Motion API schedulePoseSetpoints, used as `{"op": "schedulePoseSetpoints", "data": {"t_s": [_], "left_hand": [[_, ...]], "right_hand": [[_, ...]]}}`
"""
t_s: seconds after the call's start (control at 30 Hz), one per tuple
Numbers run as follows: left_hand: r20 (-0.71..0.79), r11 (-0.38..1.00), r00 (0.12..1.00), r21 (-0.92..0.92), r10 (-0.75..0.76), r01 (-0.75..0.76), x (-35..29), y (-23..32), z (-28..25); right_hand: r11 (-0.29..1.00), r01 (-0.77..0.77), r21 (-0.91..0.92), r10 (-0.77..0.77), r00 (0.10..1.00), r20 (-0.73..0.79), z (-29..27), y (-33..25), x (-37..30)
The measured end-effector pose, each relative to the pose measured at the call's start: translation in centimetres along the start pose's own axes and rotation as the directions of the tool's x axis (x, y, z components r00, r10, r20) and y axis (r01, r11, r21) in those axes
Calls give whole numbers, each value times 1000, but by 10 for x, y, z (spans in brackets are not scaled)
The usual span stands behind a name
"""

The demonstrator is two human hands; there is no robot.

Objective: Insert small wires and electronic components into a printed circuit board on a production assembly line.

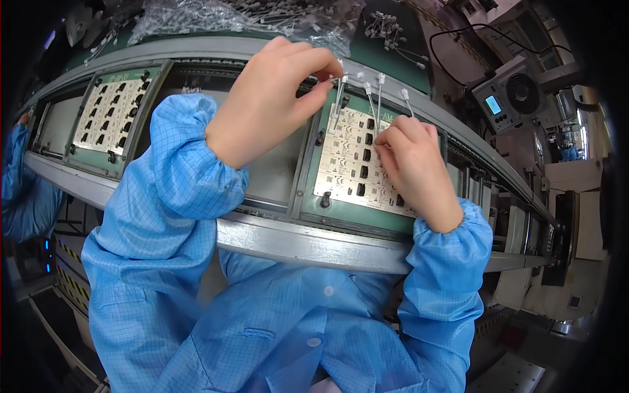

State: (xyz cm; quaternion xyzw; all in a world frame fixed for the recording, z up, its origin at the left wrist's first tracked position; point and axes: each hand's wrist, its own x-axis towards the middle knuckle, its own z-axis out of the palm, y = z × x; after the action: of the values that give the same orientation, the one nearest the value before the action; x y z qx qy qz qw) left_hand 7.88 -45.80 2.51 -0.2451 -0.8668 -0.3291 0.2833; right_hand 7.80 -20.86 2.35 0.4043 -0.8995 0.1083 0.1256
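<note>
In the head view, the left hand [275,98] arches in over the upper left corner of a pale circuit-board panel [347,154], its thumb and forefinger pinched together on the white connector end of a thin cable [338,108]. That cable lies just beyond the fingertips, on their right, and slants down over the panel's upper left part.

The right hand [419,170] is over the right part of the same panel, back of the hand up, with fingers and thumb drawn together around thin white-tipped wires [379,101]. These rise from the fingers and stand above the hand, their connectors spread apart beyond the panel's far edge; the exact contact at the fingertips is hidden.

The panel, lined with small black components [364,171], sits between the two hands in a green carrier [357,221], behind the metal rail [308,242]. A second carrier [101,159] with a similar panel stands well apart on the left. Beyond the far rail, a clear plastic bag [242,23] of cables and a loose cable bundle [386,29] lie on the green bench [407,69]
</note>
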Motion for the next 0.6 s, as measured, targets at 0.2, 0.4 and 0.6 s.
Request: {"op": "schedulePoseSetpoints", "data": {"t_s": [0.2, 0.4, 0.6], "left_hand": [[-26, 999, 1000, -47, -2, 0, 1, 0, -1], [-43, 996, 996, -35, 76, -77, -4, -2, 3], [-39, 996, 996, -38, 76, -78, -4, -2, 7]], "right_hand": [[999, -35, -38, 38, 996, 76, -4, -5, 6], [962, -66, -266, 98, 989, 109, -1, -21, 9], [921, 5, -388, 64, 984, 165, -3, -26, 17]]}}
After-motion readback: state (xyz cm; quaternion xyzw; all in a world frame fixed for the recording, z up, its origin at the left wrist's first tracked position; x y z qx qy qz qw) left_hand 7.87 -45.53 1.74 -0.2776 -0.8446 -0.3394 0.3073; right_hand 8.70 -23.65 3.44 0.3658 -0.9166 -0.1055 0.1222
